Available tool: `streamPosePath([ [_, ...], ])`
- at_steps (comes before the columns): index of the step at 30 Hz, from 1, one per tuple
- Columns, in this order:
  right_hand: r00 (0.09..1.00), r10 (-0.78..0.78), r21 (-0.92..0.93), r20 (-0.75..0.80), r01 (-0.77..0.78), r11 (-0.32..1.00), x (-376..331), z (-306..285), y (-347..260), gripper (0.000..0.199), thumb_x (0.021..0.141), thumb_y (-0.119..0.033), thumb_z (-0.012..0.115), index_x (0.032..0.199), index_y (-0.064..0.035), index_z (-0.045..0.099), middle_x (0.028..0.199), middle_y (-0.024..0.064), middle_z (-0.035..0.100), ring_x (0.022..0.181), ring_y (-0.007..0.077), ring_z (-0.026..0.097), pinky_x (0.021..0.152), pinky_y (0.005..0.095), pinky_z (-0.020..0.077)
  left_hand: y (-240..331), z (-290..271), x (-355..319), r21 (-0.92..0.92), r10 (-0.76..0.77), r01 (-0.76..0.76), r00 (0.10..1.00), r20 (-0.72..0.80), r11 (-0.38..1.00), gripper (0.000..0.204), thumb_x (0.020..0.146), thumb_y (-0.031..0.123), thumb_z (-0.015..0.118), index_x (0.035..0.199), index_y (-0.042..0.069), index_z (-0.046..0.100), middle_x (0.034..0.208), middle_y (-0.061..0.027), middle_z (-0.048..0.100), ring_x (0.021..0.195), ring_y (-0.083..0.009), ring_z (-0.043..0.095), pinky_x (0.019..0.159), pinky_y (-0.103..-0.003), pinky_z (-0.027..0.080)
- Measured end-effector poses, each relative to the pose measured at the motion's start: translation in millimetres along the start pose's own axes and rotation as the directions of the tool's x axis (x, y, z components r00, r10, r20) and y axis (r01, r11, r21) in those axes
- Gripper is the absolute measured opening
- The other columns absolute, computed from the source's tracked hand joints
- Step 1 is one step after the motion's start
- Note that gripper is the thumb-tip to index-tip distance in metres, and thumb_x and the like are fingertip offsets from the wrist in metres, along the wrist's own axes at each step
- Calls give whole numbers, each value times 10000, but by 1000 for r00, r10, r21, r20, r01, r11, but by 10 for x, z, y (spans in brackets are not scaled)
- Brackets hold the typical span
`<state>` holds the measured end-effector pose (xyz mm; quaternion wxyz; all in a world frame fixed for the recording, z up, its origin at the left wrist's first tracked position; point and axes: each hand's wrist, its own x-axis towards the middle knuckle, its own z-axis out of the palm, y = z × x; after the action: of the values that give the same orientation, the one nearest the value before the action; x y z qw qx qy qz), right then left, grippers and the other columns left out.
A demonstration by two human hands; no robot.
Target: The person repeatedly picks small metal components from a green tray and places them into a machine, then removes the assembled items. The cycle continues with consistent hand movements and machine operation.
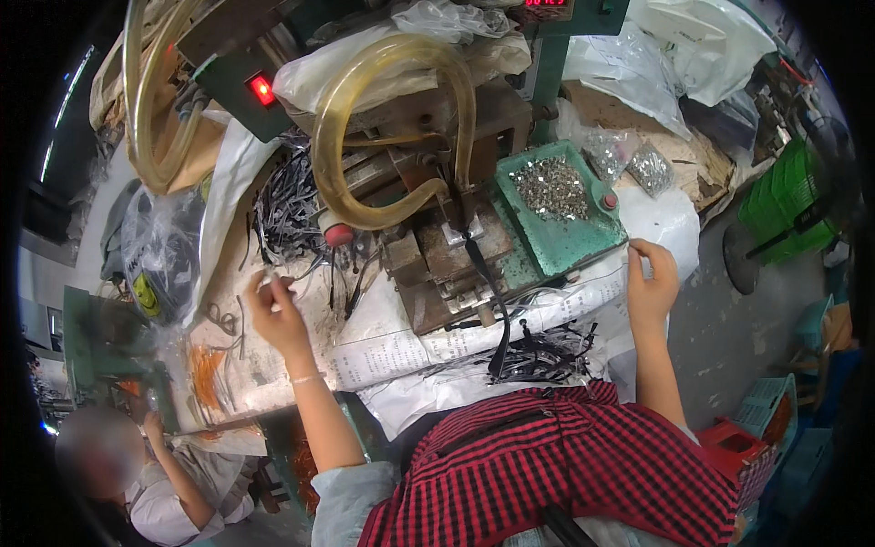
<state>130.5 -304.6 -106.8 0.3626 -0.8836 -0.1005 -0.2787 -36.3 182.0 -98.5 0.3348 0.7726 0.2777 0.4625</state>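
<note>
Lying across fixture (427,257), black strap (480,263) seems mid-work; many metal bits (551,187) left. Left hand (276,316) half-curled, right hand (653,285) fingertips drawn together by tray (561,252); cannot tell if pinching anything.

A red-and-black checked apron (538,456) goes with pale sleeves (351,503) and a bracelet (307,378).

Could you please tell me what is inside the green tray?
The green tray holds a heap of small silvery pieces; whatever lies beneath them is covered and cannot be seen.
</note>
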Motion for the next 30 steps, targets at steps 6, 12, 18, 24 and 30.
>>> streamPosePath([
  [6,974,24,464,225,-128,876,149,32,-808,160,868,-6,711,1015,-33,769,1004,128,743,923,265,701,840,343,521,533,87,-96,-536,-192,320,940,282,781,308,1101,245,499,1260,-7,576,1146,-176,737,1005,-223,727,838,-317,595],
  [12,939,-197,718,281,-69,693,587,646,-1714,179,882,-26,709,1057,13,709,989,103,737,962,179,680,878,318,504,522,420,-102,-361,-348,457,878,328,813,433,1120,368,448,1006,13,668,806,-82,706,523,-126,621,446,-218,393],
  [18,942,-24,800,334,-270,535,340,742,-1773,378,874,-5,732,1227,17,598,1044,96,719,991,151,677,919,301,502,661,388,-491,-472,-309,381,924,225,795,145,1060,162,600,1036,21,623,882,-91,715,648,-123,666,522,-202,436],
  [24,907,-47,839,418,-365,404,415,597,-1976,506,872,7,720,1337,32,520,1106,113,722,1102,181,662,996,323,485,1850,158,-367,-385,454,-427,891,-23,818,130,1010,56,619,1053,-39,697,979,-189,728,768,-230,715,645,-277,579],
  [30,891,-179,791,417,-259,554,331,185,-1904,510,897,22,636,1398,13,543,1208,179,715,1226,263,652,1061,369,481,1980,396,-570,-186,839,-838,445,312,513,321,837,70,754,1155,34,767,1071,-88,706,714,-180,576,603,-322,446],
])
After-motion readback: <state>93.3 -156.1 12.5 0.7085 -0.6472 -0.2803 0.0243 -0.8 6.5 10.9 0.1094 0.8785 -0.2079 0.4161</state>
